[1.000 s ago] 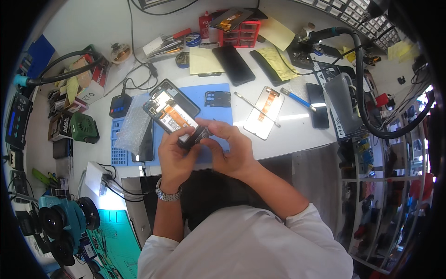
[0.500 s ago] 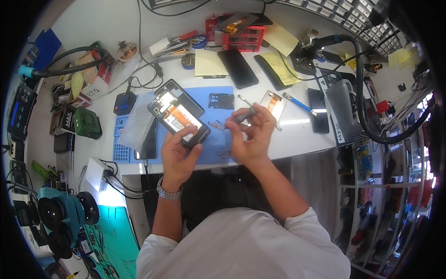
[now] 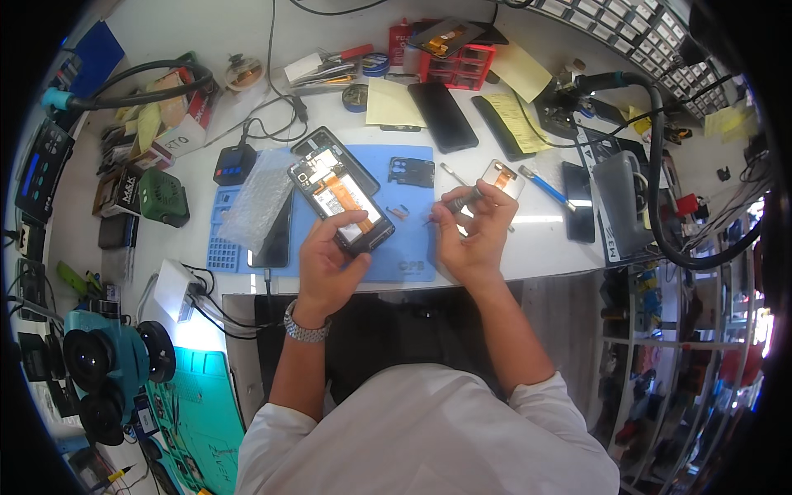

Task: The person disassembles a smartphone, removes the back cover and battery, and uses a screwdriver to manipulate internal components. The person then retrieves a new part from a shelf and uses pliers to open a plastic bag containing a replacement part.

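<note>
My left hand (image 3: 330,262) grips an opened smartphone (image 3: 342,194) by its lower end, tilted over the blue work mat (image 3: 411,243); its battery, orange ribbon cable and circuit board show. Behind it lies a dark phone shell (image 3: 360,162). My right hand (image 3: 477,235) is closed around a grey-handled screwdriver (image 3: 467,199), which points left, apart from the phone. Between the hands, a dark cover plate (image 3: 412,171) and some small orange-and-dark parts (image 3: 398,212) rest on the mat. What the screwdriver's tip carries, if anything, is too small to tell.
Right of the mat are a phone part with an orange ribbon (image 3: 502,176), a blue pen-like tool (image 3: 547,188) and a dark phone (image 3: 577,202). Bubble wrap (image 3: 256,202) covers part of another phone at left. A microscope (image 3: 107,363) stands lower left.
The whole view has shifted, so the bench appears farther right. My right hand with the screwdriver has drawn slightly right, away from the small parts. The left hand keeps its hold on the smartphone.
</note>
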The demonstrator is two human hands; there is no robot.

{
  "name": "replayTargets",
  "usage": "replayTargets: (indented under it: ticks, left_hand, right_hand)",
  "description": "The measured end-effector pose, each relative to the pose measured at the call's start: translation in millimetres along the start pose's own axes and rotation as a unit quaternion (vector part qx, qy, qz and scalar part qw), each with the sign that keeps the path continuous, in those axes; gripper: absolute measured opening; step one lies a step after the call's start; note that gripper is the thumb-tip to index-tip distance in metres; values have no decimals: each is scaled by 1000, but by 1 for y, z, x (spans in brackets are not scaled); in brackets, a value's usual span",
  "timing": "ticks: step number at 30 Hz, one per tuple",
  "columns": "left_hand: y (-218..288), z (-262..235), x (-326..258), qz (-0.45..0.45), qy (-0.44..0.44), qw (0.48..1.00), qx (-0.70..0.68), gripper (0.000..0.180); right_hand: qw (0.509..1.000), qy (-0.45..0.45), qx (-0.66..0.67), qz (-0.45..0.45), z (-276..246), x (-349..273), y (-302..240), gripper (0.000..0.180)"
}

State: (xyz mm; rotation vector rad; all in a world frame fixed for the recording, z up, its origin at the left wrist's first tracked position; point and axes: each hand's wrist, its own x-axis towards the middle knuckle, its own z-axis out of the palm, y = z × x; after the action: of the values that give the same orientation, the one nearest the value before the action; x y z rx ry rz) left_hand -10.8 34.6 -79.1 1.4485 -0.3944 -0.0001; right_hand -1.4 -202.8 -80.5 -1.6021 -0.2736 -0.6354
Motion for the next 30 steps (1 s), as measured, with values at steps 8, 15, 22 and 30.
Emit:
replayTargets:
  ticks: [8, 15, 22, 30]
  left_hand:
    - [-5, -1, 0, -22, -1, 999, -49, 70]
    - [-1, 0, 0, -36, -8, 997, -68, 72]
    - [2, 2, 2, -33, 0, 999, -36, 68]
    - [1, 1, 2, -33, 4, 999, -7, 68]
  right_hand:
    - [980, 41, 168, 101, 26, -7, -15, 70]
    - [984, -2, 161, 69, 44, -12, -15, 70]
    - [986, -30, 146, 80, 54, -18, -14, 74]
    - [984, -40, 158, 74, 55, -18, -13, 73]
